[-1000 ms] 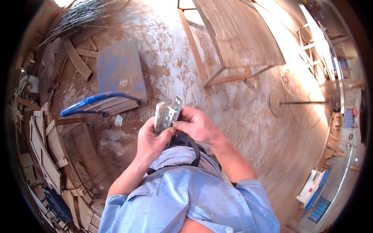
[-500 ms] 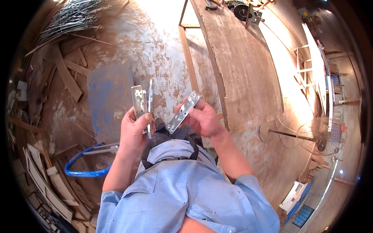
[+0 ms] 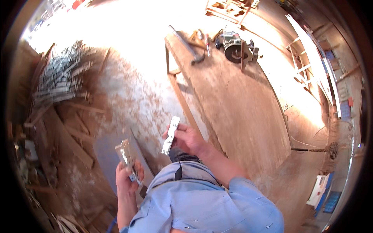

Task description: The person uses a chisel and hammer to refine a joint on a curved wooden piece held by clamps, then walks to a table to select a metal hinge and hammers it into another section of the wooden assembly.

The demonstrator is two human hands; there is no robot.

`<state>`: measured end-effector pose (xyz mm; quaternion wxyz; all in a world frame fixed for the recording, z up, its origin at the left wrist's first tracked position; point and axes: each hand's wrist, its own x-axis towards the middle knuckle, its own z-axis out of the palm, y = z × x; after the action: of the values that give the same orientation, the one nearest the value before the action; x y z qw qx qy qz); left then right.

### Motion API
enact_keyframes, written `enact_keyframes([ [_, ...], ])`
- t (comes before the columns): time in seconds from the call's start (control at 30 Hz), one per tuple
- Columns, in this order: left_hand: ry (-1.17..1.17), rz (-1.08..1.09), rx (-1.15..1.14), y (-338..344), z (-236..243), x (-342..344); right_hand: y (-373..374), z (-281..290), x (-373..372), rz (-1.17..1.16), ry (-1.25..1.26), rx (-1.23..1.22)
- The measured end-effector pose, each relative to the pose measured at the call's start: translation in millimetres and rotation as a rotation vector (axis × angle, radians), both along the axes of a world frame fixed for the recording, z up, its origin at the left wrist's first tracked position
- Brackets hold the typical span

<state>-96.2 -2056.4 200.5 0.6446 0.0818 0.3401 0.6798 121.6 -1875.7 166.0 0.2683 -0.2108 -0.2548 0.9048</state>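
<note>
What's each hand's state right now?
Left hand: closed, holding shiny metal hardware; blurred, piece count unclear.
Right hand: closed, holding a flat perforated metal strip.

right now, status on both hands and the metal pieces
Left hand gripping shiny metal pieces. Right hand holding flat metal strip with holes. Wooden tabletop ahead right, power tool on it.

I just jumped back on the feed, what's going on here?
A person in a light-blue shirt holds a flat silvery metal strip in the right hand and shiny metal hardware in the left hand. The hands are apart. Ahead right, a long brown wooden tabletop bears a machine with a dark round disc.
</note>
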Motion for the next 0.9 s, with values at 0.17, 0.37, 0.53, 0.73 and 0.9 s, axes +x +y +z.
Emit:
enact_keyframes([
  [0.17,-0.016,-0.012,0.039,128,26,-34,113,-5,-44,-0.022,-0.184,-0.012],
  [0.37,-0.108,-0.125,-0.047,262,40,-75,231,-1,-77,-0.196,-0.318,-0.038],
  [0.53,-0.039,-0.239,-0.117,382,14,-135,326,3,-113,-0.388,-0.382,-0.007],
  [0.73,0.418,-0.406,-0.283,537,9,-217,430,-1,-193,-0.375,-0.637,0.284],
  [0.9,0.555,-0.533,-0.157,656,16,-269,489,18,-273,-0.330,-0.546,0.462],
])
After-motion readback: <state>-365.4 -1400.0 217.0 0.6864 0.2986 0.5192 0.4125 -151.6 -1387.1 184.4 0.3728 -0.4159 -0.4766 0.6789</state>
